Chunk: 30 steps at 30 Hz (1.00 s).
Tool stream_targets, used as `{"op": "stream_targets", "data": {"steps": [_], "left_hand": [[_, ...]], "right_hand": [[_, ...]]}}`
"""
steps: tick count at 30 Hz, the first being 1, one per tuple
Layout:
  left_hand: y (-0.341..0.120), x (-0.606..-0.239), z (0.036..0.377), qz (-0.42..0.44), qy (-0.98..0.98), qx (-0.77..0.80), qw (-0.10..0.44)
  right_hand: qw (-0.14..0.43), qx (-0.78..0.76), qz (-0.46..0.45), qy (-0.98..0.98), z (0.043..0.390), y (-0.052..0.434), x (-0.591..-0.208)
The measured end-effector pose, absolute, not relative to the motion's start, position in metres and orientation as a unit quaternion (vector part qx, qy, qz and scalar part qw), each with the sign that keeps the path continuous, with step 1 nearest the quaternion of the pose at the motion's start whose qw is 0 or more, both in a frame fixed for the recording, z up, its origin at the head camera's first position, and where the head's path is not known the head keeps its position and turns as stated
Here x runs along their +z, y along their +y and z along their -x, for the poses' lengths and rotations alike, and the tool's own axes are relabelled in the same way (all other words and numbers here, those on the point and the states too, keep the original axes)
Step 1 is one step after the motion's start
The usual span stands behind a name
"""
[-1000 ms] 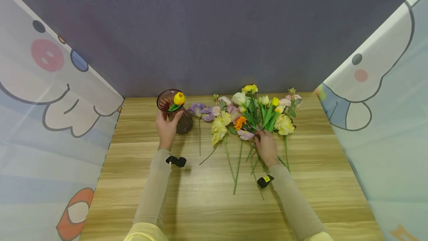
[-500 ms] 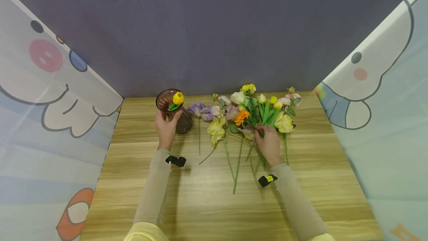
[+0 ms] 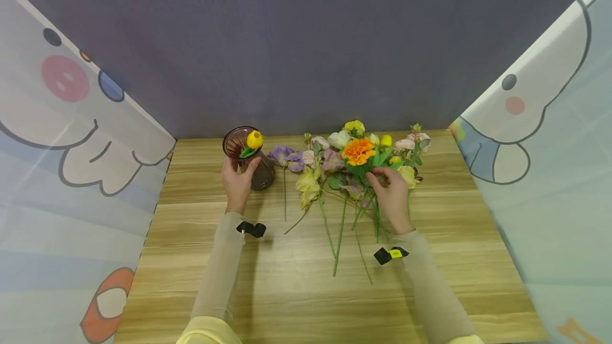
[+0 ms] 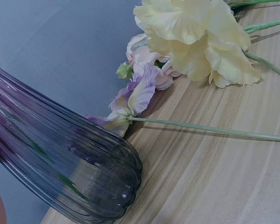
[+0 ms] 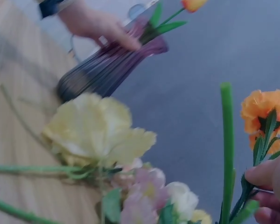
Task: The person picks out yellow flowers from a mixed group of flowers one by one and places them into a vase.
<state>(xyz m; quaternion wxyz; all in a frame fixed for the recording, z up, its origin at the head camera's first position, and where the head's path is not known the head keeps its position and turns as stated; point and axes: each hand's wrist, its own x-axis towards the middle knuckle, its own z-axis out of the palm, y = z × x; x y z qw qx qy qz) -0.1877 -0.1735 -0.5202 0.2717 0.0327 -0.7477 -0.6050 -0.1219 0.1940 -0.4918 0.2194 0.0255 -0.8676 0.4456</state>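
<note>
I'm gripping the vase (image 3: 263, 175) with the left hand (image 3: 237, 185), fingers curling round it; at its three o'clock, the right hand (image 3: 393, 198) is pinching the orange flower (image 3: 358, 152) below its bloom. I'm apparently picking; next is probably needing a nine-o'clock carry, stem-first, beside the yellow tulip (image 3: 255, 139).

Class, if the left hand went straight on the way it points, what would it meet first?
The left hand grips the vase; past that, it would probably meet the grey wall first, though depth is unclear.
</note>
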Motion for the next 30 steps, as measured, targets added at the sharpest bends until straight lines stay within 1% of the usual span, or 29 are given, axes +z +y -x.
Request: {"op": "stream_targets", "data": {"steps": [3, 5, 7, 11, 14, 16, 18, 23, 25, 28, 30], "left_hand": [[-0.177, -0.529, 0.192, -0.03, -0.746, -0.606, 0.274], [-0.179, -0.531, 0.193, -0.027, -0.746, -0.606, 0.274], [-0.18, -0.532, 0.193, -0.025, -0.747, -0.605, 0.275], [-0.18, -0.532, 0.192, -0.022, -0.749, -0.602, 0.278], [-0.18, -0.532, 0.192, -0.024, -0.749, -0.602, 0.277], [-0.179, -0.532, 0.191, -0.025, -0.747, -0.605, 0.274], [-0.179, -0.532, 0.191, -0.024, -0.745, -0.609, 0.272], [-0.177, -0.531, 0.192, -0.026, -0.743, -0.61, 0.275], [-0.175, -0.529, 0.192, -0.03, -0.744, -0.607, 0.278], [-0.17, -0.516, 0.186, -0.033, -0.744, -0.606, 0.28], [-0.167, -0.508, 0.181, -0.033, -0.743, -0.607, 0.28]], "right_hand": [[0.216, 0.479, -0.023, -0.85, 0.123, 0.196, -0.485], [0.202, 0.499, -0.011, -0.843, 0.124, 0.197, -0.483], [0.175, 0.52, 0.009, -0.836, 0.124, 0.198, -0.483], [0.105, 0.553, 0.053, -0.825, 0.126, 0.202, -0.487], [0.081, 0.571, 0.068, -0.814, 0.13, 0.205, -0.492], [0.086, 0.584, 0.068, -0.804, 0.131, 0.207, -0.494], [0.103, 0.592, 0.063, -0.797, 0.13, 0.208, -0.493], [0.166, 0.575, 0.029, -0.8, 0.125, 0.209, -0.488], [0.181, 0.552, 0.008, -0.814, 0.123, 0.21, -0.486], [0.17, 0.52, -0.007, -0.837, 0.121, 0.213, -0.484], [0.148, 0.506, 0.0, -0.85, 0.121, 0.215, -0.486]]}}
